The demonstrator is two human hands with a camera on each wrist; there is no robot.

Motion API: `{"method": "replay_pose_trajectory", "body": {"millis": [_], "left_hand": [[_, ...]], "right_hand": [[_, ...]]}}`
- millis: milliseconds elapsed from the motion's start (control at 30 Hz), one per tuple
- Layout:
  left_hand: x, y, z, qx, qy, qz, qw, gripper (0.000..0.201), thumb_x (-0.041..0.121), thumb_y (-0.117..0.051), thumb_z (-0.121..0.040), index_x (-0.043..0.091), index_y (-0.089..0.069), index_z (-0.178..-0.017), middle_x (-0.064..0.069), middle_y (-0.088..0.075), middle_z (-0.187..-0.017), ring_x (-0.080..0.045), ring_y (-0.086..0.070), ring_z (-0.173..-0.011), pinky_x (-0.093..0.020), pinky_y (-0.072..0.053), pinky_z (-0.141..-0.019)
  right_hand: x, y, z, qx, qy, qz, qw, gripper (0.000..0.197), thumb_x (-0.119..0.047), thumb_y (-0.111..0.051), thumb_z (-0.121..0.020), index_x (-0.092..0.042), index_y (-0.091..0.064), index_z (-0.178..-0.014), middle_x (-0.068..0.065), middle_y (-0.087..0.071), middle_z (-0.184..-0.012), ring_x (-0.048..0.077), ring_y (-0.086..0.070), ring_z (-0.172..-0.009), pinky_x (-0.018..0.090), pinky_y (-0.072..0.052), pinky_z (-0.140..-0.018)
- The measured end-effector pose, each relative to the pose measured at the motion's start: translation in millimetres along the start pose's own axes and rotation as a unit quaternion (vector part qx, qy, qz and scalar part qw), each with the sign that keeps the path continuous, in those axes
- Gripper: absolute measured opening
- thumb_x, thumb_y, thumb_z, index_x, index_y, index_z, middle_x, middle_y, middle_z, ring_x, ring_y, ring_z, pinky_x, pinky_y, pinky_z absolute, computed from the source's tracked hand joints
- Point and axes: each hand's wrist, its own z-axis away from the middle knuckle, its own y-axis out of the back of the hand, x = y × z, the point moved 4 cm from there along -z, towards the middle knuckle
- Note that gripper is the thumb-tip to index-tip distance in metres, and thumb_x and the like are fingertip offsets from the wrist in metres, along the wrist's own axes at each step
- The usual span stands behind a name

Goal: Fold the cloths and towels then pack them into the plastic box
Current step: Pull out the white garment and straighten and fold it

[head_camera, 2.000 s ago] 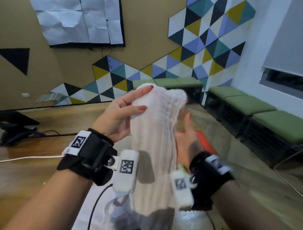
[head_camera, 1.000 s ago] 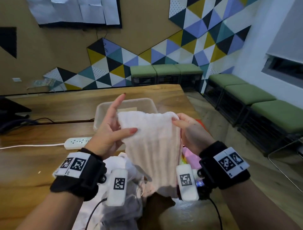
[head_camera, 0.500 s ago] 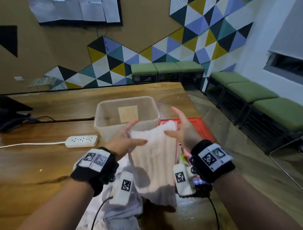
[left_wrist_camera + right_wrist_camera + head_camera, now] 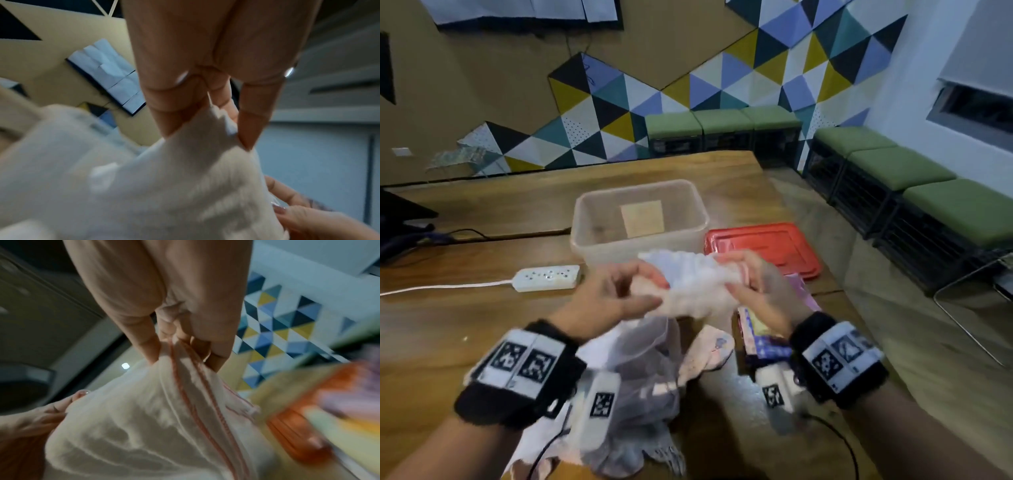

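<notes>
I hold a white ribbed towel (image 4: 695,287) bunched between both hands, just in front of the clear plastic box (image 4: 582,222). My left hand (image 4: 619,294) pinches its left end; the left wrist view shows the fingertips (image 4: 168,129) clamped on the towel (image 4: 185,186). My right hand (image 4: 753,284) grips the right end, and in the right wrist view it (image 4: 180,360) pinches a red-striped edge of the towel (image 4: 144,426). The box stands open on the wooden table (image 4: 448,325). Only a square label shows inside it.
A red lid (image 4: 767,243) lies right of the box. Loose cloths and a sheer mesh piece (image 4: 640,373) are heaped under my wrists. A stack of colourful cloths (image 4: 760,329) sits under my right hand. A white power strip (image 4: 548,277) lies left. Green benches (image 4: 893,168) line the walls.
The towel hung long from raised hands before. Now both hands have come down and together, and the towel is gathered short in front of the box.
</notes>
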Motion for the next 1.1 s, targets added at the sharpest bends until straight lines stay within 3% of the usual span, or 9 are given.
{"method": "replay_pose_trajectory", "body": {"millis": [100, 267, 400, 533, 600, 767, 833, 967, 1100], "left_hand": [[-65, -22, 28, -0.108, 0.127, -0.036, 0.985, 0.025, 0.006, -0.075, -0.069, 0.029, -0.070, -0.078, 0.005, -0.061, -0.068, -0.005, -0.050, -0.054, -0.018, -0.042, -0.053], [-95, -37, 45, -0.158, 0.188, -0.095, 0.965, 0.026, 0.020, -0.079, -0.067, 0.031, -0.072, -0.089, 0.018, -0.066, -0.084, 0.001, -0.058, -0.073, -0.013, -0.043, -0.072], [-86, -25, 34, -0.108, 0.173, -0.167, 0.964, 0.040, 0.050, -0.077, -0.052, 0.042, -0.069, -0.091, -0.001, -0.066, -0.097, -0.017, -0.061, -0.087, -0.042, -0.052, -0.086], [-44, -3, -4, 0.071, 0.081, -0.021, 0.994, 0.031, 0.001, -0.073, -0.073, 0.021, -0.067, -0.095, 0.001, -0.067, -0.087, -0.010, -0.063, -0.072, -0.017, -0.053, -0.057], [-15, 6, -19, 0.097, 0.045, 0.064, 0.992, 0.038, -0.004, -0.070, -0.069, 0.018, -0.065, -0.099, 0.002, -0.068, -0.076, -0.011, -0.063, -0.065, -0.016, -0.049, -0.049], [28, 23, -34, 0.065, 0.029, -0.044, 0.996, 0.080, 0.005, -0.077, -0.060, 0.032, -0.046, -0.128, 0.000, -0.055, -0.122, -0.015, -0.057, -0.107, -0.028, -0.052, -0.089], [38, 27, -35, 0.048, 0.021, -0.134, 0.990, 0.088, -0.003, -0.074, -0.067, 0.030, -0.035, -0.138, 0.009, -0.050, -0.120, -0.006, -0.054, -0.104, -0.018, -0.052, -0.083], [43, 29, -42, 0.024, 0.010, -0.259, 0.965, 0.064, -0.001, -0.072, -0.072, 0.022, -0.051, -0.128, 0.005, -0.053, -0.121, -0.010, -0.053, -0.106, -0.017, -0.045, -0.089], [30, 35, -59, 0.090, 0.011, -0.282, 0.955, 0.032, 0.007, -0.073, -0.074, 0.024, -0.068, -0.100, -0.001, -0.066, -0.101, -0.019, -0.060, -0.093, -0.030, -0.051, -0.084]], "right_hand": [[63, -39, 35, -0.093, -0.091, 0.034, 0.991, 0.036, -0.006, -0.048, -0.071, -0.024, -0.056, -0.101, 0.006, -0.060, -0.105, 0.002, -0.054, -0.092, 0.016, -0.041, -0.082], [93, -58, 59, -0.142, -0.143, 0.023, 0.979, 0.039, -0.003, -0.043, -0.066, -0.029, -0.055, -0.093, 0.002, -0.056, -0.096, -0.008, -0.052, -0.080, 0.010, -0.040, -0.075], [92, -51, 48, -0.104, -0.145, 0.058, 0.982, 0.051, 0.013, -0.041, -0.072, -0.027, -0.059, -0.098, 0.004, -0.058, -0.099, 0.006, -0.050, -0.093, 0.013, -0.041, -0.080], [50, -23, 2, 0.050, -0.115, -0.030, 0.992, 0.055, 0.021, -0.043, -0.074, -0.014, -0.051, -0.116, -0.005, -0.055, -0.106, 0.005, -0.054, -0.095, 0.020, -0.044, -0.085], [32, -18, -19, 0.032, -0.110, -0.083, 0.990, 0.066, 0.012, -0.057, -0.076, -0.021, -0.041, -0.131, -0.001, -0.053, -0.123, 0.010, -0.055, -0.108, 0.025, -0.046, -0.092], [-16, -5, -37, -0.017, -0.063, -0.031, 0.997, 0.069, 0.017, -0.049, -0.075, -0.021, -0.038, -0.132, 0.023, -0.056, -0.117, 0.035, -0.061, -0.096, 0.042, -0.052, -0.082], [-30, 9, -42, 0.003, -0.063, -0.097, 0.993, 0.062, 0.022, -0.041, -0.074, -0.020, -0.046, -0.118, 0.024, -0.057, -0.108, 0.031, -0.059, -0.084, 0.037, -0.053, -0.070], [-43, 25, -47, 0.004, -0.028, -0.126, 0.992, 0.044, 0.017, -0.045, -0.075, -0.020, -0.057, -0.098, 0.013, -0.061, -0.087, 0.018, -0.061, -0.067, 0.027, -0.051, -0.059], [-22, 29, -59, 0.058, -0.019, 0.017, 0.998, 0.025, -0.004, -0.061, -0.075, -0.026, -0.058, -0.085, 0.016, -0.057, -0.084, 0.024, -0.052, -0.073, 0.037, -0.043, -0.066]]}}
